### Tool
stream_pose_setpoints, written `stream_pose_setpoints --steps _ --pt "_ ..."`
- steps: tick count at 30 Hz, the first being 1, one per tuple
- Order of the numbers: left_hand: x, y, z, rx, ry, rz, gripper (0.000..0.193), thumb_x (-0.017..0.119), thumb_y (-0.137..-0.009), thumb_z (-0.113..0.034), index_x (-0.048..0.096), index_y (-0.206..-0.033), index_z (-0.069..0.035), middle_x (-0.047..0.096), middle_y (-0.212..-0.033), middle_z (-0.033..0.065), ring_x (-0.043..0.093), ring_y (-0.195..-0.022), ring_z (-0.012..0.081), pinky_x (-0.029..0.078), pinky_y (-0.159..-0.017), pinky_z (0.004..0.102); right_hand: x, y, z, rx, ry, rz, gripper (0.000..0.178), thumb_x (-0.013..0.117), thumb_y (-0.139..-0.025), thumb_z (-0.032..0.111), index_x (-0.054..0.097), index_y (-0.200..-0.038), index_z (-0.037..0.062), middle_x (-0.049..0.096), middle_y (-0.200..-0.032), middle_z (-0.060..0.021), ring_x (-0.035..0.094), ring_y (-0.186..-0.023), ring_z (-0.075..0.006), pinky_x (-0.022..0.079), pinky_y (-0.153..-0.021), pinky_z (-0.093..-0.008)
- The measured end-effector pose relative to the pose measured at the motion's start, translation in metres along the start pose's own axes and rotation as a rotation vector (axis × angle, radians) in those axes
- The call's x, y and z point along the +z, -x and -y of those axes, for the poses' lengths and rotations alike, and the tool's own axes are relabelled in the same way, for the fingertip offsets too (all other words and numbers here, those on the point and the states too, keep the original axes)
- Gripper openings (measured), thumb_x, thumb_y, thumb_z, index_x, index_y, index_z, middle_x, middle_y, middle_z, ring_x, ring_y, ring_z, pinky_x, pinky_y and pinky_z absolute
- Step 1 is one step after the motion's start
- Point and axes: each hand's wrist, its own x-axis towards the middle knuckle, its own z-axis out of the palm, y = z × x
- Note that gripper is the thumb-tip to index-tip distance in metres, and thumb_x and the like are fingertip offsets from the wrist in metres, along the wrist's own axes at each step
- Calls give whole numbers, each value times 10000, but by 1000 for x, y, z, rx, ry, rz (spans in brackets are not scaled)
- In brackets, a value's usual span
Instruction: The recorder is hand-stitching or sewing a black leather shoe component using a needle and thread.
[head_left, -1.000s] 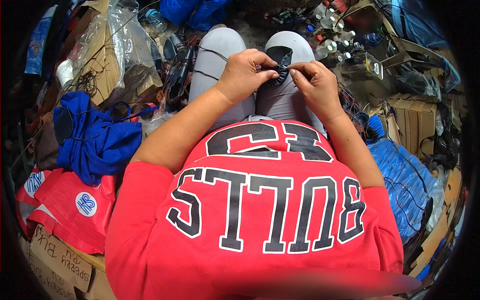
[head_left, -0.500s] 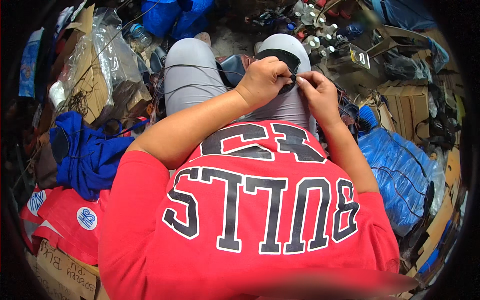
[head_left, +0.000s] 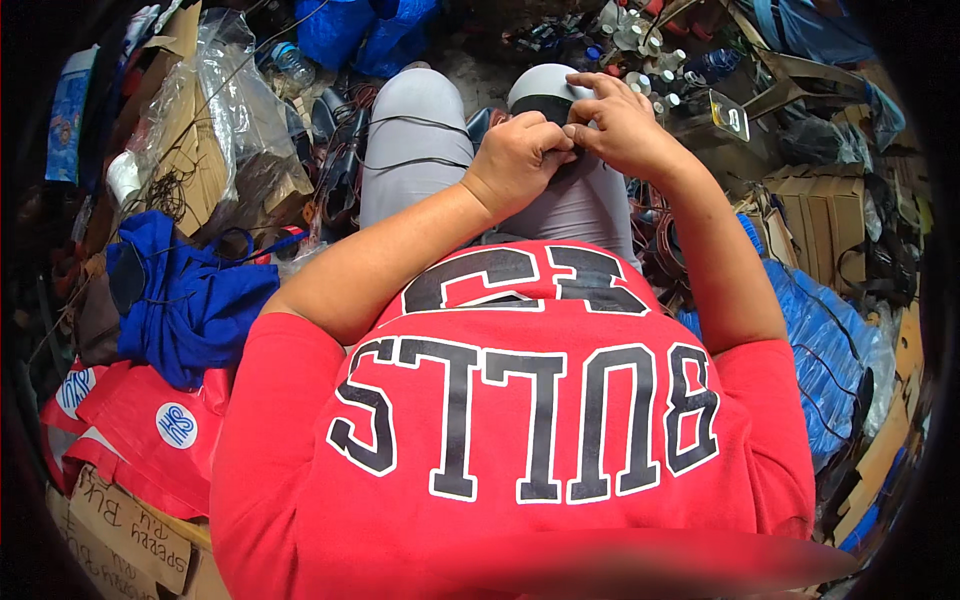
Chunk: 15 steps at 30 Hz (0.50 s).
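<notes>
A black curved piece (head_left: 550, 106), which looks like part of a shoe, lies over my right knee, largely covered by my hands. My left hand (head_left: 520, 160) is closed in a pinch at its near edge. Close against those fingertips, my right hand (head_left: 625, 130) has its thumb and a bent finger together, while the index finger stretches over the knee; what it pinches is too small to make out. A thin dark cord (head_left: 425, 161) runs across my left thigh toward the hands. Between my knees, a dark and brown leather shoe (head_left: 482, 122) shows in part behind my left hand.
Several small bottles (head_left: 660, 80) stand beyond my right knee. Blue plastic (head_left: 825, 350) and cardboard (head_left: 820, 215) are piled on the right. On the left are clear plastic sheeting (head_left: 235, 95), blue cloth (head_left: 190, 310) and red bags (head_left: 150, 420). Loose cords hang about.
My right hand has moved up and inward over the knee, its index finger now stretched out. The left hand stays pinched near the black piece. My left knee has shifted right in view.
</notes>
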Motion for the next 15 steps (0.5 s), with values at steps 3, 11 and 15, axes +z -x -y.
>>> stream_pose_setpoints --steps 3,11,15 --pt "-4 1 0 -21 -42 11 138 781 -711 -53 681 -807 -53 641 -761 97 622 -710 281 494 -649 357 13 -10 0 -19 24 -27 261 595 -891 338 738 -977 137 444 -1462 -53 322 -1381 -298 220 -1094 -542" --pt "-8 -11 5 -91 3 6 133 781 -720 -70 689 -812 -43 654 -767 111 637 -704 282 516 -662 360 34 -99 -13 -178 45 -965 226 571 -909 216 661 -821 28 619 -1021 -100 571 -949 -248 450 -829 -410" --pt "-11 -15 10 -155 -21 -7 246 826 -702 -142 693 -890 -54 647 -899 102 633 -848 274 512 -780 346 -48 -112 -18 40 -1630 -789 280 418 -1041 325 471 -1184 91 535 -1242 -134 621 -1026 -316 508 -827 -424"
